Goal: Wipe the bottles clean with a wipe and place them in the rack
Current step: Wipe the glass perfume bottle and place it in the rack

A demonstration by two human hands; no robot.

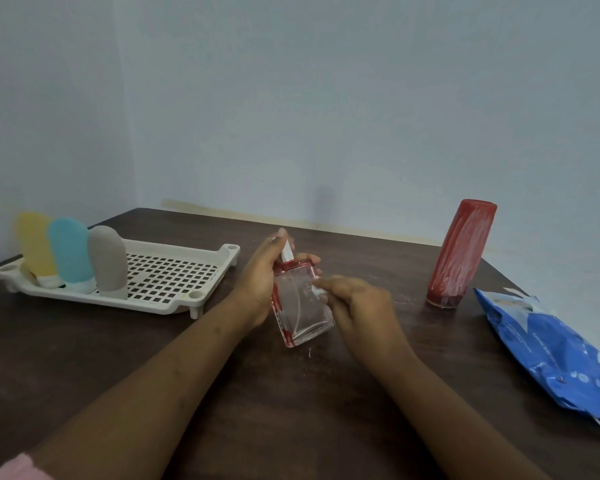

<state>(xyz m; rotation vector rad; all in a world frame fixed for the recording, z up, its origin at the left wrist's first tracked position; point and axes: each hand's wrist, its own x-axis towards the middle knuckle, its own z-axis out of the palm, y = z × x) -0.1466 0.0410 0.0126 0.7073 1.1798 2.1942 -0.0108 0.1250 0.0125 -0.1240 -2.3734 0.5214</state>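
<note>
Glass spray bottle [300,303], smeared red, sits tilted in my left hand [260,282], whose fingers curl round its neck. My right hand [357,306] pinches a white wipe [316,290] against its side. The rack [174,271] lies well left of those fingers.

head cam only | worn up top, looks forward and down | close over the table [222,393] | wall corner behind
</note>
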